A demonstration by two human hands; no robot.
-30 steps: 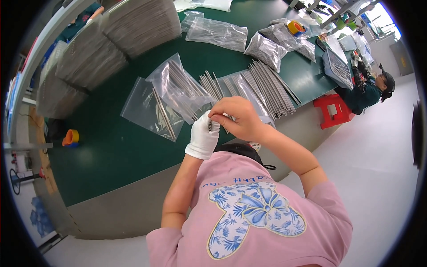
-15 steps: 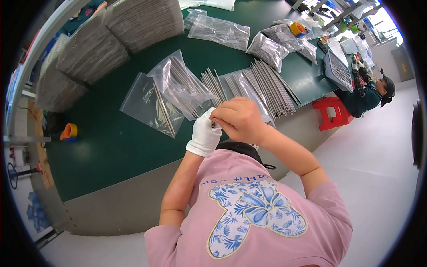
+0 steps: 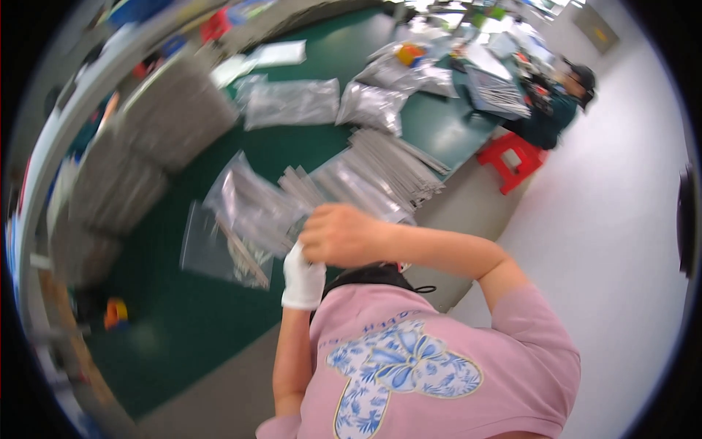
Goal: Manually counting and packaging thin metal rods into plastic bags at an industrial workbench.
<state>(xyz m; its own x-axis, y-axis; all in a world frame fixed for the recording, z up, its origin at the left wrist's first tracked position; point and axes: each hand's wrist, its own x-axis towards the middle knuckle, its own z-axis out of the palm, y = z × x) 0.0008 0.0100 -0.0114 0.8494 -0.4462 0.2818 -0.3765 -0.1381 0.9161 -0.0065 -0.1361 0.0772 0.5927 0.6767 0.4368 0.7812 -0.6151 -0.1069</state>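
Observation:
My left hand (image 3: 303, 278), in a white glove, is closed in front of my body at the near edge of the green table. Over its fingertips my bare right hand (image 3: 341, 235) is bent down, its fingers pinched together. Whatever the two hands grip between them is hidden and blurred. Just beyond lies a clear plastic bag (image 3: 245, 197) with thin metal rods in it. Left of this, a flat clear bag (image 3: 199, 245) has a few rods on it. Many loose grey metal rods (image 3: 387, 167) lie side by side to the right, partly over clear plastic.
Stacks of grey sheet-like trays (image 3: 172, 102) stand at the left. Filled plastic bags (image 3: 373, 106) lie farther back. An orange tape roll (image 3: 115, 313) sits near the left edge. A co-worker (image 3: 545, 117) is by a red stool (image 3: 510, 161) and a tray of rods (image 3: 501, 99).
The whole view has swung and blurred, with the table and rods shifted left. My hands stay together; the right now covers the left's fingertips, and the small metal bits seen there are hidden.

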